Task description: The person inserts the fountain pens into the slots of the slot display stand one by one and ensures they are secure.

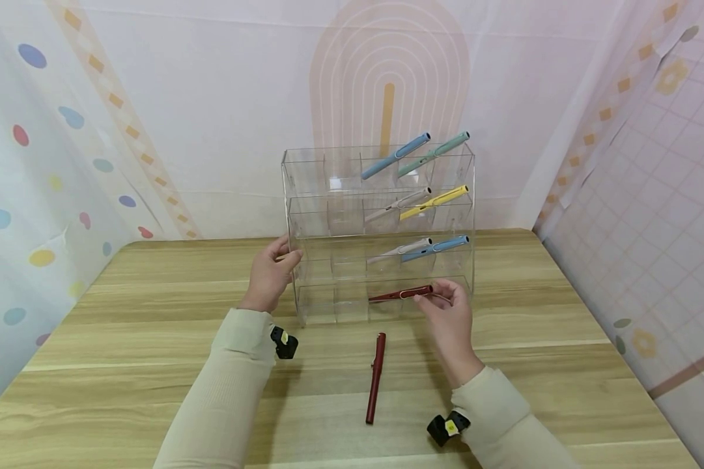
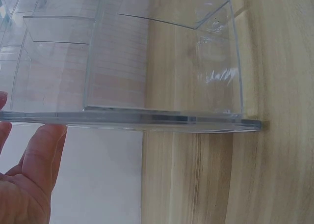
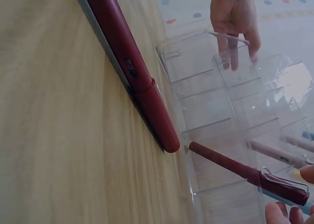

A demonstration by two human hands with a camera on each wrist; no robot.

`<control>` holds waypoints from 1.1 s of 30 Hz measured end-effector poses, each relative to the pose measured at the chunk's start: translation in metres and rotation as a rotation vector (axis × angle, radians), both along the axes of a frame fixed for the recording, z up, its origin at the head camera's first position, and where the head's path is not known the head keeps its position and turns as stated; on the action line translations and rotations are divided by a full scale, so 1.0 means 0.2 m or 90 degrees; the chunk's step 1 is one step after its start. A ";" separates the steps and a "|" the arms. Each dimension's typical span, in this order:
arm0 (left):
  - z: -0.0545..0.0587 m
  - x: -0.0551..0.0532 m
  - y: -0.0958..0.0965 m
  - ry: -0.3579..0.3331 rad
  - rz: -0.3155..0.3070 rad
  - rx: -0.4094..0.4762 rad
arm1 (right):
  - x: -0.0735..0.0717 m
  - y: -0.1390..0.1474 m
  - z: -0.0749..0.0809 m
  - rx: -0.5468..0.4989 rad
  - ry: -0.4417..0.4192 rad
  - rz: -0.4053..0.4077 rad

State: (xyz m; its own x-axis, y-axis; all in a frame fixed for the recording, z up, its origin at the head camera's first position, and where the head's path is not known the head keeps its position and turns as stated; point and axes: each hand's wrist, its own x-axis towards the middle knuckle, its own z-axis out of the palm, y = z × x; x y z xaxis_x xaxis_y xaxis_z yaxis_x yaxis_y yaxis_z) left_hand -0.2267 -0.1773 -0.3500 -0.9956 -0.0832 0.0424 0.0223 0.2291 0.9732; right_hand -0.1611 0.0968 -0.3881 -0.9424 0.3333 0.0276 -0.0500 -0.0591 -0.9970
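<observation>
A clear acrylic pen rack [image 1: 334,312] with tiered compartments stands upright on the wooden table. My left hand [image 1: 268,277] grips its left side panel, with digits on both faces of the panel [image 2: 162,118]. A dark red pen [image 1: 395,295] with a wire clip lies slanted in the lowest tier, cap end up and to the right. My right hand [image 1: 450,319] pinches this pen near its cap end; part of the fingers is cut off in the right wrist view. Another dark red pen [image 1: 376,381] lies on the table before the rack, also large in the right wrist view [image 3: 122,52].
Higher tiers hold a blue pen [image 1: 395,156], a green pen [image 1: 434,155], a yellow pen [image 1: 436,202], a lower blue pen [image 1: 436,249] and two pale pens. A patterned curtain [image 1: 223,98] hangs behind the table [image 1: 170,293].
</observation>
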 end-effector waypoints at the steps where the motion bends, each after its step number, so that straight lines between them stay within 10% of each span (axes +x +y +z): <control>1: 0.00 0.00 0.00 -0.001 -0.002 0.002 | 0.01 0.01 0.00 0.009 -0.003 0.008; 14: 0.00 0.00 0.00 0.000 -0.003 0.005 | 0.10 0.02 -0.06 0.108 -0.133 0.152; 33: -0.01 -0.01 0.00 -0.004 0.007 -0.003 | 0.06 -0.06 -0.10 0.249 -0.187 0.326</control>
State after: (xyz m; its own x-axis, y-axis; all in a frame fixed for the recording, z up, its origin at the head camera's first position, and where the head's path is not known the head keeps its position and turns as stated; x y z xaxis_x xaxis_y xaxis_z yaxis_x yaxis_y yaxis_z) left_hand -0.2287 -0.1767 -0.3510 -0.9950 -0.0933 0.0369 0.0141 0.2338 0.9722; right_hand -0.1500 0.0856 -0.4087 -0.9648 -0.1369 -0.2246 0.1625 0.3613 -0.9182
